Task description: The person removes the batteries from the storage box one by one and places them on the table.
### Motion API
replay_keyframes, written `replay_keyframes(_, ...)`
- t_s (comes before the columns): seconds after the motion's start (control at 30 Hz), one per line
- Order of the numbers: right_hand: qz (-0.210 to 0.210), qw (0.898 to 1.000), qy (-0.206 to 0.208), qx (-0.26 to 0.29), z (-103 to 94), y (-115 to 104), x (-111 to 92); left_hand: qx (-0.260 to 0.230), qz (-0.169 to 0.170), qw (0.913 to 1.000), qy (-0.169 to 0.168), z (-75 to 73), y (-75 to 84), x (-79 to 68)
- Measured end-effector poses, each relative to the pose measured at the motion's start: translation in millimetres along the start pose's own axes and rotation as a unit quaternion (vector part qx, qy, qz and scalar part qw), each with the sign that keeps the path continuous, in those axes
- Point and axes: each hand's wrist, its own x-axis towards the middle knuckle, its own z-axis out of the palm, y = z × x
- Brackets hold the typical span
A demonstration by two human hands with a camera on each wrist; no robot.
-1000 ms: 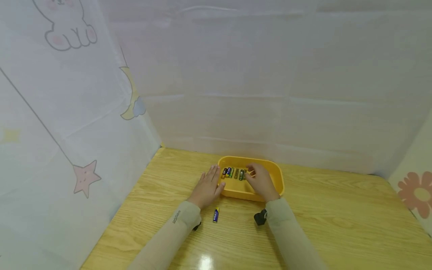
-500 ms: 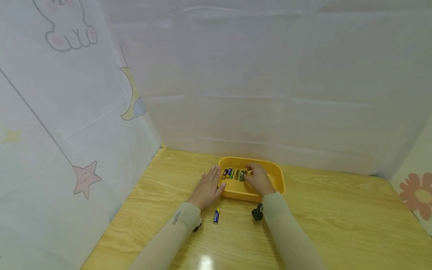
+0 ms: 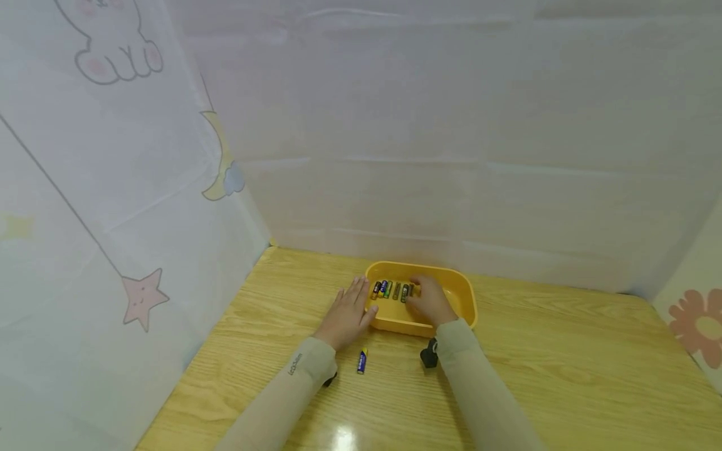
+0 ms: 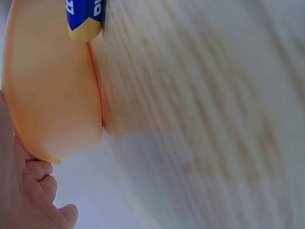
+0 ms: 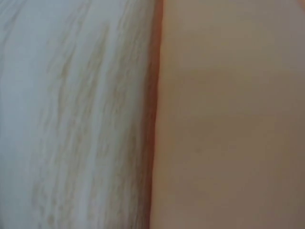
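A yellow plastic tray [image 3: 395,324] stands on the table with several small batteries lying in a row inside, among them a dark green battery [image 3: 404,293]. My left hand [image 3: 344,315] rests with straight fingers along the tray's left side; its fingers [image 4: 42,183] show at the rim in the left wrist view. My right hand [image 3: 434,302] reaches into the tray, thumb and forefinger bent round the two ends of the rightmost battery [image 3: 411,290]. A blue and yellow battery [image 3: 362,361] lies on the table in front of the tray. The right wrist view shows only the tray's wall [image 5: 228,119] and tabletop.
The wooden table [image 3: 564,357] runs back to a white cloth wall [image 3: 451,125]. Another cloth with printed figures hangs at the left. A black wrist camera [image 3: 429,354] hangs below the right cuff, close to the tray's front.
My right hand has shifted slightly left within the tray, and its thumb has drawn toward the near end of the rightmost battery. The left hand stays at the tray's side.
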Motion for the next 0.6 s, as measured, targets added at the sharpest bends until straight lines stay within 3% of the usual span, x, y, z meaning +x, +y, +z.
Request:
replay_keyframes(0.2, 0.013, 1.0, -0.015, -0.016, 3.3, 2.0, 0.7, 0.003, -0.003, 1.0, -0.003, 0.0, 0.6, -0.6)
replay_keyframes(0.6, -0.023, 0.993, -0.024, -0.113, 5.9, 8.9, 6.7, 0.01, 0.0, 1.0, 0.0, 0.7, 0.1, 1.6)
